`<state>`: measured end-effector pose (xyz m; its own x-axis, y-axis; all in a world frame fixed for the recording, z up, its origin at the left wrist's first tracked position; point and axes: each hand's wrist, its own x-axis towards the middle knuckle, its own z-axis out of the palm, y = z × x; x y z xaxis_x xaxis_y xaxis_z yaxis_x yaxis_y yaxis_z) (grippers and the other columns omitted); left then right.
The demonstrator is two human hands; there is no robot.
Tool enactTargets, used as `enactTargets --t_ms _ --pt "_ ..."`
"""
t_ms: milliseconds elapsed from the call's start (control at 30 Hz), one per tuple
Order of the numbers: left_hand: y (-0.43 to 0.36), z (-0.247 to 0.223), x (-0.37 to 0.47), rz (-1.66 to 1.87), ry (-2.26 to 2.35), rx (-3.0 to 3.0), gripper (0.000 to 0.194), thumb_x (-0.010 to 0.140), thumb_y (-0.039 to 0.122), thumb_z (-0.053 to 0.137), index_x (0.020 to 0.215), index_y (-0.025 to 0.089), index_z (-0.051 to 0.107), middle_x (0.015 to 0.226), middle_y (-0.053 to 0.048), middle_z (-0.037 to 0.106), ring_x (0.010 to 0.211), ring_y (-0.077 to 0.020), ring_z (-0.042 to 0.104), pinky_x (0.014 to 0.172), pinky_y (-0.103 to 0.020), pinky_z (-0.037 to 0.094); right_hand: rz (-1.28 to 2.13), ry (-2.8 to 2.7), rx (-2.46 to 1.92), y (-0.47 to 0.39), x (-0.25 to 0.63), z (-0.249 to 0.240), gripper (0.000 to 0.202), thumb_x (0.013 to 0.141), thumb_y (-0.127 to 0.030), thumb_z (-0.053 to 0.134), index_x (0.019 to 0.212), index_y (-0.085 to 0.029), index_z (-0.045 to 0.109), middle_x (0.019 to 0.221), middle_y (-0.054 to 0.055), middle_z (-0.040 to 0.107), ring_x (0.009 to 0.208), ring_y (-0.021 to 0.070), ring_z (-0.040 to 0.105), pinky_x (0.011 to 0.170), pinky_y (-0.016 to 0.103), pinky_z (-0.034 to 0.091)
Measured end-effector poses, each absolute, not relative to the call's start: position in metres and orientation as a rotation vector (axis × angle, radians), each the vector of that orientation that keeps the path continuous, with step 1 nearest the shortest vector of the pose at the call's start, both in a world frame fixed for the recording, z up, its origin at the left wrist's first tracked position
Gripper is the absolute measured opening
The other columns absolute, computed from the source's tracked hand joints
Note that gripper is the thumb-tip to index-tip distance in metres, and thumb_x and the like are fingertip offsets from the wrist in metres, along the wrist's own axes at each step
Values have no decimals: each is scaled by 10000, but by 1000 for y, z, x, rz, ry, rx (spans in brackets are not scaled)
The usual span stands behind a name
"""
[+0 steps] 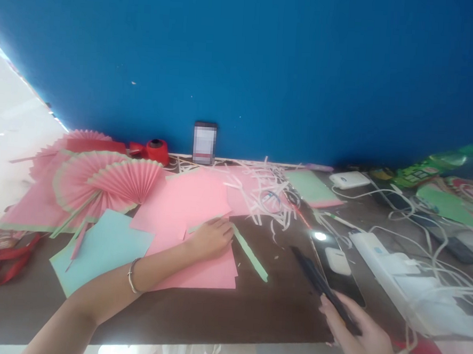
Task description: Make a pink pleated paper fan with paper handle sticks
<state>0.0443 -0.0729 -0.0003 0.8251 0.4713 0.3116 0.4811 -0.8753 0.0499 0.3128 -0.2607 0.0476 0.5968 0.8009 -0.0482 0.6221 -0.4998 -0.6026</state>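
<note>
My left hand (212,237) rests over a pile of pink paper sheets (195,198), its fingers closed around a narrow light green paper strip (251,255). From the fingertips the strip slants down to the right over the dark table. My right hand (365,337), at the lower right, grips a long black tool (314,275); motion blur hides its exact kind. Beneath the left forearm lies a light blue paper sheet (108,246). Folded pink paper fans (128,178) with green edges stand to the left.
White paper shreds (267,192) lie at the back. A phone (335,260) with a white earbud case (338,260) sits beyond the black tool. Right of it are a power strip (379,260), tangled white cables and a green bottle (433,165). A blue wall (243,70) bounds the table (252,317).
</note>
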Motion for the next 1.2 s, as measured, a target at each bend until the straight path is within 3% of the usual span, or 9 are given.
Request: enactTargets --t_ms 100,300,500,800,900,1033,1100,1200 --pt "-68 -2 44 -487 -757 -2987 198 842 96 430 995 128 552 945 -82 614 953 -198 568 851 -339 445 515 -1147 -2346 -242 305 40 422 723 -461 519 1026 -179 600 738 69 696 515 205 606 499 314 498" --pt "-58 -6 45 -450 -629 -2982 168 818 47 458 890 139 578 922 -68 623 871 -167 586 798 -303 465 -63 -1506 -2233 -191 301 17 473 815 -382 348 1142 -90 524 929 174 614 849 296 595 728 395 471" --pt "-60 -10 43 -651 -789 -2923 166 833 134 443 903 130 593 906 -71 597 888 -184 548 799 -313 446 -471 -1618 -2345 -150 308 -3 512 860 -314 293 1168 58 463 782 203 537 759 310 537 649 397 441" --pt "-63 -10 43 -618 -813 -2919 162 815 165 431 851 130 585 880 -98 541 876 -210 489 813 -362 388 -681 -1684 -2413 -142 298 7 370 813 -264 406 1025 2 551 809 206 563 751 312 549 622 400 418" --pt "-63 -11 43 -605 -825 -2932 150 812 148 419 835 134 567 878 -98 527 857 -204 481 783 -354 385 -461 -1726 -2240 -137 276 15 305 823 -270 393 962 -74 581 870 176 588 814 286 569 691 385 432" --pt "-63 -10 42 -618 -832 -2943 158 817 125 398 857 135 550 876 -93 514 859 -202 468 785 -349 382 269 -1815 -2116 -122 235 21 262 830 -368 408 831 -174 583 847 82 613 709 191 598 636 298 446" --pt "-64 -9 42 -615 -848 -2942 156 816 121 396 854 133 546 885 -95 508 860 -203 463 779 -348 385 318 -1815 -2161 -114 219 23 294 792 -422 468 878 -162 575 910 97 601 778 215 600 628 303 436" --pt "-64 -8 42 -605 -864 -2953 138 813 144 411 831 134 547 883 -95 502 854 -209 459 756 -349 394 389 -1892 -2178 -104 207 26 196 775 -348 488 797 -173 574 899 87 596 760 207 596 620 299 421"
